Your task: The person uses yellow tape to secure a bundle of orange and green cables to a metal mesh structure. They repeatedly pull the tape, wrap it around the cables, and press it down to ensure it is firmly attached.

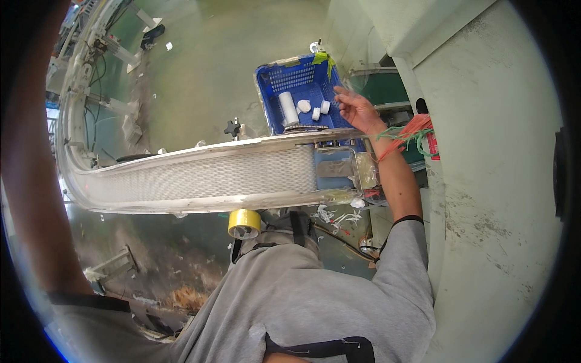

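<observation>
My right hand [358, 112] hovers over the right edge of a blue plastic crate [263, 100]. Its fingers are loosely bent and apart, and nothing shows in them. Inside the crate lie a white cylinder [288, 108], a round white piece [304, 106] and two small white caps [320, 112]. The crate stands just beyond the end of a white mesh conveyor belt [212, 178]. My left forearm reaches up along the left rim of the picture, and the hand itself is out of sight.
A pale green machine panel [496, 181] rises close on my right. Red and green strings [411, 136] hang beside my right forearm. A yellow tape roll [244, 224] sits at the conveyor's near edge, and a black star knob [232, 128] at its far edge. White scraps [339, 218] hang below the belt's end.
</observation>
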The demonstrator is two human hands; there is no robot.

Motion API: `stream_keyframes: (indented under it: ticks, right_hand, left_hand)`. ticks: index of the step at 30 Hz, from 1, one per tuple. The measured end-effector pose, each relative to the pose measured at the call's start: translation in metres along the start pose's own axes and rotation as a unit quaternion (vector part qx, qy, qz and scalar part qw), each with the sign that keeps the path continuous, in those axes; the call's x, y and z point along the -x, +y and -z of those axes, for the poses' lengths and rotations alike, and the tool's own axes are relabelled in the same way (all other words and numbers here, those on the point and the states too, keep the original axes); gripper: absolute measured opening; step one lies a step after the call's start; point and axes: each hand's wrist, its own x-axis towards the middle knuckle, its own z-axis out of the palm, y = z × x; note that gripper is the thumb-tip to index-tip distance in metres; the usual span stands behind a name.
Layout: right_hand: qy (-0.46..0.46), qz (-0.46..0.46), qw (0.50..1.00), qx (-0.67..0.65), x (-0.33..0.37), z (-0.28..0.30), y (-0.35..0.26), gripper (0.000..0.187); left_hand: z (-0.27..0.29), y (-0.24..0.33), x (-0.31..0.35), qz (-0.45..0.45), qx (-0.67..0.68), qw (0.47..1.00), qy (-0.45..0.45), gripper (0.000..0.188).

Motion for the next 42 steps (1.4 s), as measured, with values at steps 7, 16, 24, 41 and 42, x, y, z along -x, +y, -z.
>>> stream_keyframes:
  ticks: [7, 16, 24, 41, 42]
  right_hand:
    - [0.231, 0.174, 0.947, 0.140, 0.042, 0.055, -0.019, 0.034]
    - [0.463, 0.230, 0.840, 0.166, 0.129, 0.208, 0.000, 0.031]
    - [0.487, 0.301, 0.788, 0.226, 0.179, 0.279, -0.008, 0.014]
    - [0.641, 0.159, 0.678, 0.324, 0.150, 0.252, -0.040, 0.018]
    - [0.639, 0.165, 0.685, 0.310, 0.145, 0.250, -0.040, 0.018]
  left_hand:
    - [0.002, 0.026, 0.058, 0.228, 0.142, 0.963, 0.003, 0.027]
    - [-0.136, 0.117, 0.244, 0.421, 0.473, 0.770, -0.086, 0.012]
    - [-0.206, 0.163, 0.275, 0.464, 0.521, 0.707, -0.121, 0.013]
    - [-0.261, 0.180, 0.296, 0.355, 0.451, 0.791, -0.213, 0.018]
    - [-0.264, 0.180, 0.297, 0.373, 0.477, 0.769, -0.203, 0.017]
